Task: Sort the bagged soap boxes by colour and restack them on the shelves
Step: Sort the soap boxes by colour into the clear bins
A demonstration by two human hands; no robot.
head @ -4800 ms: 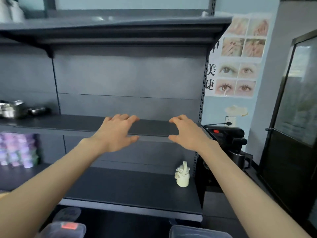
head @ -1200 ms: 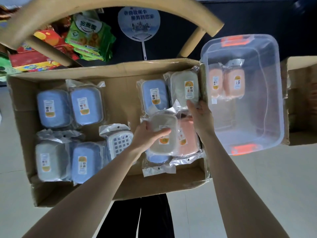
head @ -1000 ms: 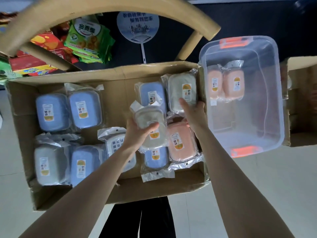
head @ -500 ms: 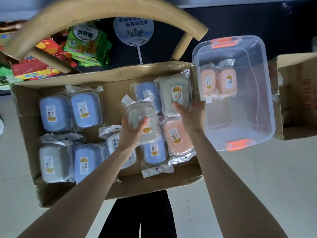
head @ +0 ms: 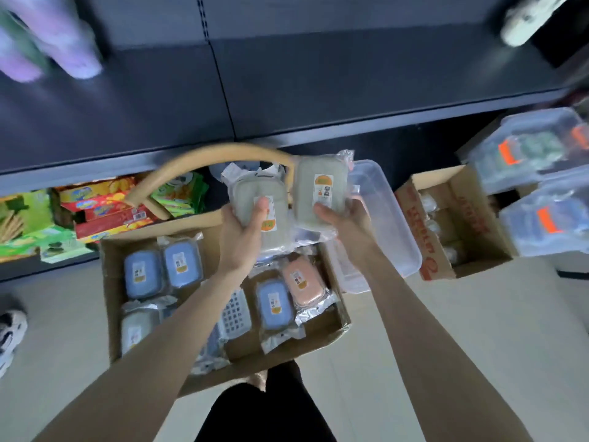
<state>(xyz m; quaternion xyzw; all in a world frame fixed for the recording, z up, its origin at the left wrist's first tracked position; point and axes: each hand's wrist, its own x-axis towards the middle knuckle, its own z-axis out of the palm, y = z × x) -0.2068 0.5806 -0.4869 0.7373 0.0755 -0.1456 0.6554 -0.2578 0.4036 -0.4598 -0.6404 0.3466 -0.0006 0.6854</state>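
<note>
The left hand point(head: 239, 240) grips one bagged grey-green soap box point(head: 248, 193) and the right hand point(head: 345, 218) a second grey-green box point(head: 306, 186), orange-and-white labels unreadable, above the cardboard carton point(head: 108, 298) on the beige floor point(head: 478, 330) beside the dark metal shelf point(head: 350, 90).

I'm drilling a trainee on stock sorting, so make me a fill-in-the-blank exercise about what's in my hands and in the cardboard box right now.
1. The left hand grips a grey soap box; the right hand grips a second box of the ____ colour.
2. The pink soap box in the cardboard box lies beside a ____ one.
3. The cardboard box stands on the ____.
Missing words: same; blue; floor.
</note>
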